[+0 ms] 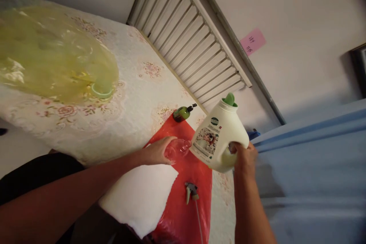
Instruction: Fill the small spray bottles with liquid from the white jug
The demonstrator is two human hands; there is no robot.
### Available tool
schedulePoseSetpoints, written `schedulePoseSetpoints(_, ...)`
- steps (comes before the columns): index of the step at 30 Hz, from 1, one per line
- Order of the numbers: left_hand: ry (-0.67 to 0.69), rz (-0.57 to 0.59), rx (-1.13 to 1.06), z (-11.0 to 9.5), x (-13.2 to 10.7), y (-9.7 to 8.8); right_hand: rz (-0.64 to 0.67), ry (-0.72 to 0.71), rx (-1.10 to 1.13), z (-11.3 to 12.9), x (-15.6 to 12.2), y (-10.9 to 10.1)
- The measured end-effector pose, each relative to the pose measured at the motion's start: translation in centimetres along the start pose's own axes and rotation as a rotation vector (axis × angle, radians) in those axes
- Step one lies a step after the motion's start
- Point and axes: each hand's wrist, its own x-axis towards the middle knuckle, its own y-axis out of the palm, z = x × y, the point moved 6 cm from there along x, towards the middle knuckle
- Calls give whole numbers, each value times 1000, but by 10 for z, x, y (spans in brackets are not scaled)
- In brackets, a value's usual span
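My left hand (160,151) is wrapped round a clear plastic bottle (177,150) that has no top on its neck. The bottle is tilted, its neck pointing right towards the jug. With my right hand (245,156) I grip the handle of a cream detergent jug (220,133), which has an uncapped mouth and a green pouring spout. Below them a spray trigger head (191,191) with a long dip tube lies on a red plastic sheet (197,217). A small green pump bottle (183,113) lies at the sheet's top edge.
A white cloth or paper (143,194) covers part of the red sheet. A large yellow plastic bag (57,57) rests on the flowered tablecloth (134,110) at left. Beyond the table are a slatted radiator (194,34), a pink note (253,41) and a blue curtain (317,160).
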Motion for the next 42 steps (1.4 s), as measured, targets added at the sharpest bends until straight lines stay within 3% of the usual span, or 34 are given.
schedulePoseSetpoints(6, 81, -114, 158, 8, 12, 2, 144, 36, -253, -13, -16, -44)
schedulePoseSetpoints(14, 37, -18, 269, 24, 16, 15, 305, 46, -378, -18, -36, -67)
schedulePoseSetpoints(22, -64, 8, 227, 43, 19, 20, 441, 70, -484, -33, -49, -69)
schedulePoseSetpoints(26, -58, 6, 242, 37, 17, 19, 492, 15, -523, -37, -53, -65)
schedulePoseSetpoints(31, -18, -76, 231, 26, 15, 13, 552, -53, -585, -35, -53, -60)
schedulePoseSetpoints(42, 16, -98, 215, 32, 16, 14, 661, -200, -738, -36, -52, -47)
